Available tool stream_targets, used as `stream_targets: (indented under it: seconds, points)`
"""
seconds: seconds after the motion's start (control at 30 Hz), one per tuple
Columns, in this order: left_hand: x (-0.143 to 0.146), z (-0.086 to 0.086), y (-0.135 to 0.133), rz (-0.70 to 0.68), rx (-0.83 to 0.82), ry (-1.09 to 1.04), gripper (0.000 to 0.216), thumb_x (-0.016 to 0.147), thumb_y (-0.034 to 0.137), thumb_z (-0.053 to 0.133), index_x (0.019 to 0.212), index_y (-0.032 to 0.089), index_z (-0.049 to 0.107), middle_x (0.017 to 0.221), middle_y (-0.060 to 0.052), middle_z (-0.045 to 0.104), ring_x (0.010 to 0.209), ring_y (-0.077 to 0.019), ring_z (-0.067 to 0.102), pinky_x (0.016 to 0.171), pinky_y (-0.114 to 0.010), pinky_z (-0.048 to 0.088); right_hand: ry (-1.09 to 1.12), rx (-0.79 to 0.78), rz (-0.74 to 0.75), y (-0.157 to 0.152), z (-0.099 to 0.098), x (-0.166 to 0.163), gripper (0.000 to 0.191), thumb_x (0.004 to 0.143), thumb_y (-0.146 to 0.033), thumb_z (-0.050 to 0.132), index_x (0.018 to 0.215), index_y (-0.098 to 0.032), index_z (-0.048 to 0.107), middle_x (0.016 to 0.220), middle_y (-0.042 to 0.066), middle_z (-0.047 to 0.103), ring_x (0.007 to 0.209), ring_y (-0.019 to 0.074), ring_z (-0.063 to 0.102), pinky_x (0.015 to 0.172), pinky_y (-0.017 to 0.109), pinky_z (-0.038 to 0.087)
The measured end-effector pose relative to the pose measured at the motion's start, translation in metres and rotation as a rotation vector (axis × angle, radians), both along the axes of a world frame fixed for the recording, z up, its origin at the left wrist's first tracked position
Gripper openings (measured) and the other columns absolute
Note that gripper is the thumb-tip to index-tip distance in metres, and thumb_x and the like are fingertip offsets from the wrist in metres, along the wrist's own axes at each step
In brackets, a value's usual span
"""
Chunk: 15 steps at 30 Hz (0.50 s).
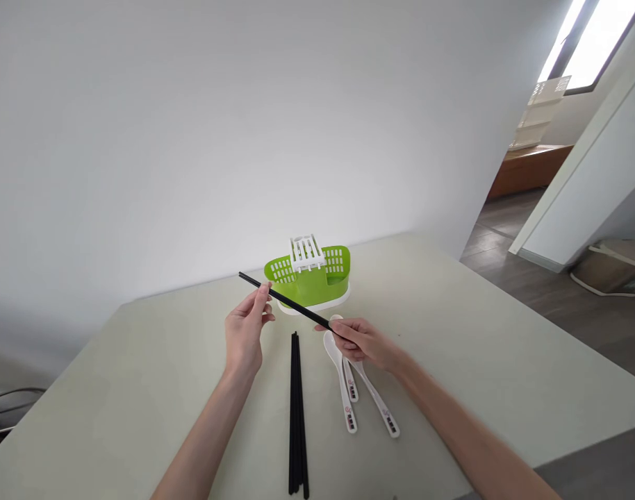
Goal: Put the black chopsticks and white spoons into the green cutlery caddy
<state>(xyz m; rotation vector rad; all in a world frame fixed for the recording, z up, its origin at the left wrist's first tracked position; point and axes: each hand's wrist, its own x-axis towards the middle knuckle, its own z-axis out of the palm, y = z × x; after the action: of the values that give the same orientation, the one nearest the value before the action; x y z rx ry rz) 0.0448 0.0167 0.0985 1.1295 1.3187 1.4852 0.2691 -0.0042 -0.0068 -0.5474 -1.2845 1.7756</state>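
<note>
A pair of black chopsticks (299, 307) slants across the view above the table, held by both hands. My left hand (248, 326) pinches them toward their upper left end. My right hand (360, 340) is closed around their lower right end. Below, more black chopsticks (297, 417) lie in a bundle on the table. White spoons (346, 396) with printed handles rest under and beside my right hand, which hides some of their bowls. Behind the hands stands a green utensil basket (311, 288) with slotted sides, a white base and a white slatted rack (307, 253) on top.
The pale table (426, 298) meets a white wall (244, 139) at the back. To the right, beyond the table edge, are a wooden floor (505, 226), a doorway and a covered bundle (612, 267). Wire-like items (12, 399) show at the lower left.
</note>
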Motion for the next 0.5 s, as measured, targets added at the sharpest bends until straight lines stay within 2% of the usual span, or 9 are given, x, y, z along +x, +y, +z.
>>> stream_targets:
  seconds: [0.13, 0.23, 0.33, 0.5]
  points:
    - [-0.005, 0.005, -0.001, -0.033, 0.023, 0.014, 0.045, 0.069, 0.057, 0.088, 0.087, 0.017, 0.082, 0.101, -0.008, 0.073, 0.067, -0.0100, 0.057, 0.060, -0.025, 0.049, 0.012, -0.020, 0.018, -0.002, 0.002, -0.001, 0.045, 0.101, -0.056, 0.061, 0.121, -0.017, 0.073, 0.067, -0.008, 0.037, 0.049, 0.0065, 0.022, 0.045, 0.025, 0.018]
    - [-0.009, 0.015, 0.001, 0.006, 0.090, -0.011, 0.046, 0.069, 0.057, 0.088, 0.087, 0.015, 0.080, 0.087, -0.006, 0.070, 0.068, -0.0110, 0.057, 0.056, -0.023, 0.044, 0.048, -0.020, -0.009, -0.002, 0.002, 0.000, 0.044, 0.098, -0.058, 0.063, 0.116, -0.018, 0.073, 0.068, -0.006, 0.044, 0.050, 0.0076, 0.030, 0.046, 0.025, 0.023]
    - [-0.021, 0.036, 0.009, 0.088, 0.187, -0.058, 0.045, 0.068, 0.054, 0.089, 0.089, 0.016, 0.079, 0.080, -0.003, 0.064, 0.066, -0.0090, 0.053, 0.053, -0.020, 0.040, 0.156, -0.041, -0.084, 0.000, 0.001, 0.003, 0.042, 0.097, -0.056, 0.064, 0.119, -0.020, 0.072, 0.072, -0.004, 0.048, 0.051, 0.0083, 0.035, 0.048, 0.025, 0.026]
    - [-0.053, 0.078, 0.036, 0.252, 0.335, -0.040, 0.035, 0.073, 0.048, 0.088, 0.087, 0.018, 0.078, 0.093, -0.003, 0.067, 0.067, -0.0066, 0.052, 0.053, -0.018, 0.041, 0.483, -0.170, -0.265, 0.009, -0.002, 0.015, 0.037, 0.092, -0.045, 0.066, 0.120, -0.022, 0.074, 0.071, -0.005, 0.041, 0.050, 0.0091, 0.025, 0.044, 0.024, 0.027]
